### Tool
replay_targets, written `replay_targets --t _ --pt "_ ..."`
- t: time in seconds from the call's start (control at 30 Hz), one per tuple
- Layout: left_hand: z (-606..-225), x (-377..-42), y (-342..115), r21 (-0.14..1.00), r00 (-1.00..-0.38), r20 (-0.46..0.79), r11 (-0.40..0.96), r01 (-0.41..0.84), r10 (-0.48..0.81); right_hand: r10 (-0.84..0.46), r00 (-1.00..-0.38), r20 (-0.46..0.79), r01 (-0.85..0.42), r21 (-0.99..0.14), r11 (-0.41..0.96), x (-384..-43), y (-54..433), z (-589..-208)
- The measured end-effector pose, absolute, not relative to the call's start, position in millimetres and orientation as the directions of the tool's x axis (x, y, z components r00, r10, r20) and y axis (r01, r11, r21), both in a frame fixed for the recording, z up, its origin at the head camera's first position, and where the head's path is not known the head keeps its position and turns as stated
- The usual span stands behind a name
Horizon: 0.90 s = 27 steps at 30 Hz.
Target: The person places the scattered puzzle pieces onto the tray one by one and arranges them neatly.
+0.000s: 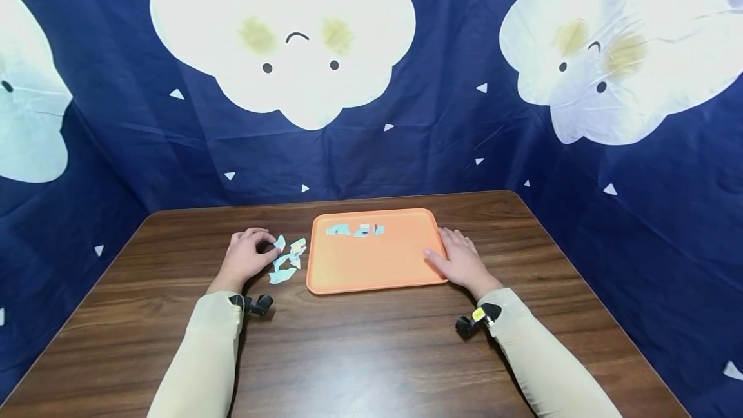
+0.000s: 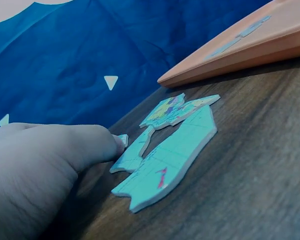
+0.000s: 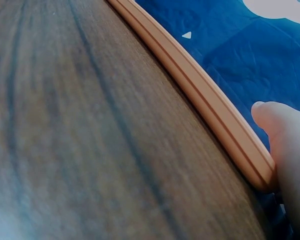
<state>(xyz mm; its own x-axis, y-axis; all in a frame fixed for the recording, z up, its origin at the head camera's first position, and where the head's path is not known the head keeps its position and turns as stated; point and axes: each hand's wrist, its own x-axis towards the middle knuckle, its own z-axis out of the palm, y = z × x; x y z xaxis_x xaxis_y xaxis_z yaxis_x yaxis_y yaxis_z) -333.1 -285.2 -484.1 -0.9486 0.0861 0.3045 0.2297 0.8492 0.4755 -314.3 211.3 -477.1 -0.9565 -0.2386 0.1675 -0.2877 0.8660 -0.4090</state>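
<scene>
Left hand (image 1: 245, 257): grip closed in a pinch on a small piece (image 2: 123, 138), at the left edge of a loose cluster of pale blue puzzle pieces (image 1: 282, 275). The cluster lies flat on the wooden bench (image 1: 348, 353), between this hand and the orange tray (image 1: 354, 269); the nearest of its pieces bears a red mark. Right hand (image 1: 460, 260): grip holding the tray's right edge, thumb over the rim, fingers along the outer side. Inside the tray, near its far rim, further pieces (image 1: 338, 229) sit in a row. A dark blue cloth (image 1: 342, 160) printed with clouds hangs behind the bench.
</scene>
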Motion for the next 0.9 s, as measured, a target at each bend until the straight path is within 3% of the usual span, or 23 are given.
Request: replay_targets --t 0.9 --pt "-483.9 -331.9 -292.2 0.484 -0.962 0.257 0.849 0.215 0.097 -0.244 -0.955 0.168 -0.293 -0.411 0.863 -316.3 213.5 -479.1"
